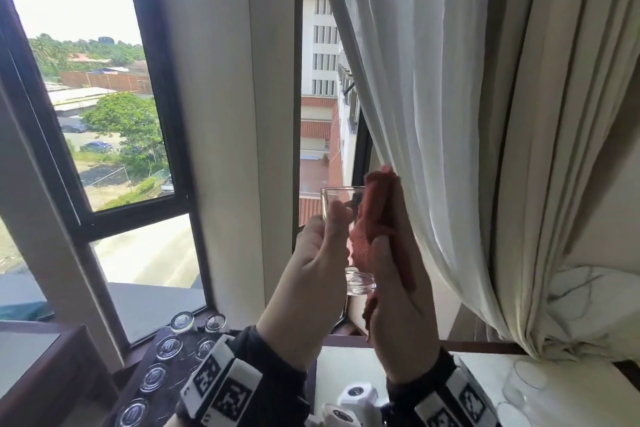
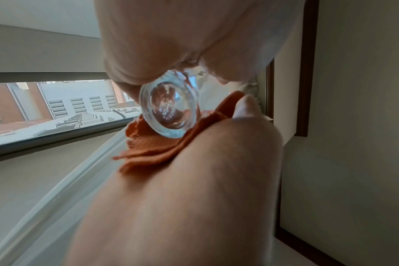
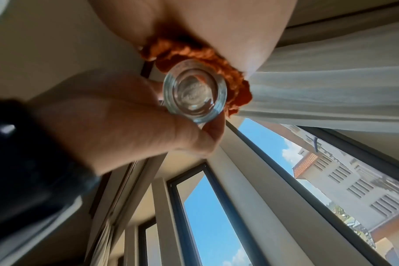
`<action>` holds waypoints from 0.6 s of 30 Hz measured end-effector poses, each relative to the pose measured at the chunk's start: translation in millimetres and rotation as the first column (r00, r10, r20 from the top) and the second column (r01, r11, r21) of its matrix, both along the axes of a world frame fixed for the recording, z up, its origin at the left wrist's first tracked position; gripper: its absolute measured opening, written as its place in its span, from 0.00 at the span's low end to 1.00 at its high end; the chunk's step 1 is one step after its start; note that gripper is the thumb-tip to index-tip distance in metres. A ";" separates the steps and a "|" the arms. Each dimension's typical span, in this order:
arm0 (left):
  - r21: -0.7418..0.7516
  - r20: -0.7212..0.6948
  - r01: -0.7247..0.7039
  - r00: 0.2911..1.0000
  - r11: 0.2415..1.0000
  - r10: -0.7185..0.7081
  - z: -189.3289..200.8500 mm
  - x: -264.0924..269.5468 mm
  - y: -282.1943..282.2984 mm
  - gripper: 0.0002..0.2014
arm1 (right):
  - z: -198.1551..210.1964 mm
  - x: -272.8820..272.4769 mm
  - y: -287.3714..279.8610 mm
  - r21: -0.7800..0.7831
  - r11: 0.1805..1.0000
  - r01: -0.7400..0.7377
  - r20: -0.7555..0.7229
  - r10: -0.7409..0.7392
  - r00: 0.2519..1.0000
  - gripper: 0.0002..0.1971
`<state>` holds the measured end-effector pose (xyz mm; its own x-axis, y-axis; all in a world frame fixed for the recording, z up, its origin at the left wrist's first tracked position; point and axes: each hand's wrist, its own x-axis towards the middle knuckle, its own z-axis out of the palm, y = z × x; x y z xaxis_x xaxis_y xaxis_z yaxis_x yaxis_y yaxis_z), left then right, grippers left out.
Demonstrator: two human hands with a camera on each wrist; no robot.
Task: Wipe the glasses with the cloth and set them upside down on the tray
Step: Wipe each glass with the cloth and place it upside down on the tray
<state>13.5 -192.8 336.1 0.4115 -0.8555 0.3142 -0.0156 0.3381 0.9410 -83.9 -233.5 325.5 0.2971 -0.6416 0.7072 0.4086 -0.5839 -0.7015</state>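
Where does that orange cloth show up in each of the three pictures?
Head: cloth right of centre, against the glass.
Left wrist: centre, cloth below the glass's thick base.
Right wrist: upper centre, cloth behind the base.
Shared landmark: the glass.

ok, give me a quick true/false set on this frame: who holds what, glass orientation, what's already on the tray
1. The left hand holds the glass. True.
2. The held glass is upside down. False: it is upright, rim up, its thick base toward the wrists.
3. The right hand presses the cloth against the glass. True.
4. The cloth is blue. False: it is orange-red.
5. The tray holds several glasses set base up. True.
6. The held glass rests on the tray. False: it is held up in front of the window.
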 end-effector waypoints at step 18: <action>-0.025 -0.087 -0.007 0.996 1.000 0.005 12.0 5.7 2.2 0.36 | -17.4 1.6 6.2 -0.327 0.942 0.073 -0.137 -0.124 0.983 0.28</action>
